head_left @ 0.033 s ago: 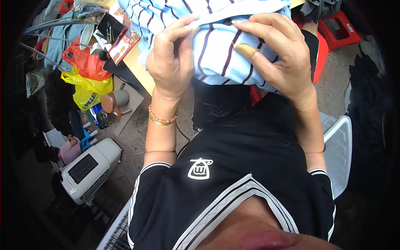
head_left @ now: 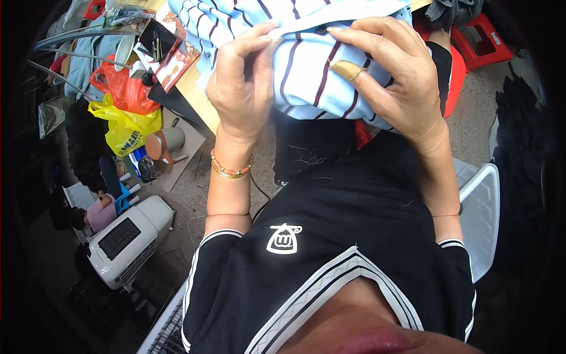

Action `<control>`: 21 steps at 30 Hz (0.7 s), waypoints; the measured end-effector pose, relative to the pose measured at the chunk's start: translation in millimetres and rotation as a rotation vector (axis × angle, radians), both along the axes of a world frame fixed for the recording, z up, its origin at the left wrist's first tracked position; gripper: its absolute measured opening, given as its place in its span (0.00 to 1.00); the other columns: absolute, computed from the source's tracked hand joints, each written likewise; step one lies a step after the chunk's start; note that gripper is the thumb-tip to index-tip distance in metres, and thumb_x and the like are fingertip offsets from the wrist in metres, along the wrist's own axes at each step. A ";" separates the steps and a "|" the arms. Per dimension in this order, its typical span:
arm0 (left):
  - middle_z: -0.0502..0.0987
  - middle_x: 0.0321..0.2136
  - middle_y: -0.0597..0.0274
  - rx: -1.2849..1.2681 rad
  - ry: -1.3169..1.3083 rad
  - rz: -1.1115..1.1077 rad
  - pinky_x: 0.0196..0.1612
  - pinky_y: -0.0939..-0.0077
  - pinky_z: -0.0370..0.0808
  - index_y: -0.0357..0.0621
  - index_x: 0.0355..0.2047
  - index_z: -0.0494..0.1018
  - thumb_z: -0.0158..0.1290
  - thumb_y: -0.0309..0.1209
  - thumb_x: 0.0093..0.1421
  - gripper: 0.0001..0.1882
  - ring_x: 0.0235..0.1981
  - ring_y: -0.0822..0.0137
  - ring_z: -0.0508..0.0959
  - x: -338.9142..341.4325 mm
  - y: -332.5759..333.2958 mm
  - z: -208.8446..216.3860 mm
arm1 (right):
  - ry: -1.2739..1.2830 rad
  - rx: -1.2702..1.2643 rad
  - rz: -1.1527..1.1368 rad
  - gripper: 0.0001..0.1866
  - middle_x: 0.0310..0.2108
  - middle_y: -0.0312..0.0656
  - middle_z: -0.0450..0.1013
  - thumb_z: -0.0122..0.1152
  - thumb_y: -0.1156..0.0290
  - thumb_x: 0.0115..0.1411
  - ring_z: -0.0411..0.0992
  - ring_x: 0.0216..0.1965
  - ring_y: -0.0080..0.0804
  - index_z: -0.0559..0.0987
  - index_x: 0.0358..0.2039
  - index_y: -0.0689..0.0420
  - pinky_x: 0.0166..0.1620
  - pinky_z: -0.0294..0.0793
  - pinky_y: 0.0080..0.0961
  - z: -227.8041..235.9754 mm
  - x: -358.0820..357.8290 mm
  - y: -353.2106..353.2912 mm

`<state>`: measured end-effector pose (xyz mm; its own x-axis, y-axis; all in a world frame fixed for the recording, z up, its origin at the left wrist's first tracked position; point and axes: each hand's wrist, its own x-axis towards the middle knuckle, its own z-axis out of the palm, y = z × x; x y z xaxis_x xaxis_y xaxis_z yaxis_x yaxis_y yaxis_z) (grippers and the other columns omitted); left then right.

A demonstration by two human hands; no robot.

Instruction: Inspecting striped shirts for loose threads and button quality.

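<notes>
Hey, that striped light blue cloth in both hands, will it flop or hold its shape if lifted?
The striped cloth probably flops: it bunches and folds under the left hand and right hand. It looks light and thin, likely to drape off the table edge. Unlikely to be slippery.

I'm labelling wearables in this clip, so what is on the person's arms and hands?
The left hand has a beaded bracelet and gold bangle at the wrist. The right hand wears a metal thimble on one finger. Both forearms are bare below short black sleeves with white edging.

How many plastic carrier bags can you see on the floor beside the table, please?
2: a red plastic bag under the table's edge, and a yellow plastic bag just below, touching it. Others may be hidden in the clutter.
</notes>
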<state>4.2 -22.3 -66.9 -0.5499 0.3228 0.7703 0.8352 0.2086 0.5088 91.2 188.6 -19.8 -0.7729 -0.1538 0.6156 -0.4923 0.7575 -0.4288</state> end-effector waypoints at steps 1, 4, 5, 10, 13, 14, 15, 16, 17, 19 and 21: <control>0.83 0.41 0.51 0.001 -0.101 -0.010 0.41 0.78 0.80 0.36 0.42 0.70 0.59 0.18 0.59 0.12 0.38 0.67 0.84 2.9 -0.2 2.3 | 0.023 0.000 0.012 0.20 0.40 0.42 0.76 0.72 0.73 0.50 0.74 0.41 0.34 0.83 0.46 0.57 0.41 0.73 0.28 -3.5 -0.1 1.5; 0.81 0.45 0.50 0.177 -0.421 -0.110 0.51 0.74 0.78 0.34 0.49 0.69 0.56 0.17 0.61 0.16 0.46 0.65 0.81 12.4 2.7 14.0 | -0.007 -0.051 -0.023 0.21 0.41 0.42 0.76 0.71 0.72 0.51 0.74 0.41 0.35 0.82 0.47 0.57 0.41 0.73 0.28 -6.0 2.0 -3.3; 0.80 0.46 0.49 0.165 -0.428 -0.138 0.53 0.74 0.77 0.33 0.48 0.70 0.57 0.17 0.60 0.16 0.49 0.65 0.80 11.0 -1.2 11.8 | -0.001 -0.056 -0.017 0.21 0.41 0.42 0.76 0.71 0.72 0.51 0.74 0.41 0.35 0.82 0.47 0.57 0.41 0.73 0.28 -5.3 2.2 -3.7; 0.80 0.43 0.55 0.067 -0.169 0.049 0.44 0.77 0.78 0.38 0.39 0.77 0.61 0.16 0.54 0.12 0.42 0.66 0.81 13.2 -7.5 3.8 | 0.002 -0.027 -0.028 0.22 0.39 0.41 0.74 0.70 0.73 0.52 0.73 0.41 0.34 0.81 0.50 0.54 0.41 0.73 0.28 -2.3 4.2 -10.8; 0.78 0.36 0.59 -0.008 0.127 0.182 0.36 0.75 0.77 0.42 0.36 0.79 0.63 0.14 0.50 0.14 0.32 0.66 0.79 12.6 -6.4 1.0 | -0.032 0.004 -0.018 0.22 0.38 0.41 0.72 0.69 0.74 0.52 0.72 0.40 0.34 0.80 0.50 0.54 0.41 0.72 0.28 2.7 1.2 -11.2; 0.79 0.37 0.59 -0.005 0.189 0.176 0.36 0.77 0.77 0.42 0.36 0.80 0.63 0.15 0.51 0.13 0.34 0.67 0.79 11.6 -6.4 0.2 | -0.032 0.004 -0.019 0.22 0.38 0.41 0.72 0.69 0.74 0.52 0.72 0.40 0.34 0.80 0.50 0.54 0.41 0.72 0.28 3.8 -0.6 -11.1; 0.79 0.37 0.59 -0.002 0.251 0.170 0.37 0.78 0.77 0.42 0.36 0.80 0.64 0.17 0.52 0.11 0.36 0.68 0.79 11.3 -6.5 0.2 | -0.041 0.014 -0.020 0.20 0.36 0.41 0.72 0.69 0.74 0.52 0.72 0.38 0.34 0.81 0.48 0.56 0.39 0.71 0.28 4.8 -2.8 -11.3; 0.79 0.37 0.59 -0.003 0.250 0.169 0.37 0.78 0.77 0.42 0.36 0.80 0.64 0.17 0.52 0.11 0.36 0.68 0.79 10.9 -6.8 0.4 | -0.053 0.024 -0.019 0.18 0.35 0.41 0.72 0.69 0.74 0.52 0.72 0.37 0.34 0.82 0.45 0.57 0.38 0.70 0.28 7.2 -5.2 -12.1; 0.79 0.37 0.58 -0.032 0.282 0.165 0.38 0.77 0.77 0.41 0.36 0.80 0.63 0.16 0.53 0.11 0.36 0.67 0.80 10.0 -7.7 1.1 | -0.054 0.023 -0.019 0.18 0.35 0.41 0.72 0.69 0.74 0.52 0.72 0.37 0.34 0.82 0.45 0.57 0.38 0.70 0.28 13.6 -5.8 -13.6; 0.80 0.37 0.56 -0.062 0.315 0.160 0.38 0.76 0.78 0.40 0.36 0.79 0.63 0.16 0.53 0.10 0.36 0.66 0.81 7.2 -9.5 2.8 | -0.154 -0.096 0.001 0.11 0.27 0.44 0.70 0.68 0.75 0.52 0.70 0.30 0.42 0.79 0.36 0.60 0.33 0.69 0.32 30.6 -5.1 -17.8; 0.81 0.36 0.54 -0.076 0.354 0.094 0.35 0.75 0.79 0.40 0.38 0.76 0.60 0.15 0.52 0.13 0.34 0.61 0.83 1.6 -10.2 3.1 | -0.161 -0.116 0.002 0.10 0.27 0.44 0.69 0.68 0.73 0.52 0.70 0.30 0.42 0.80 0.36 0.59 0.34 0.69 0.33 28.7 -4.9 -18.1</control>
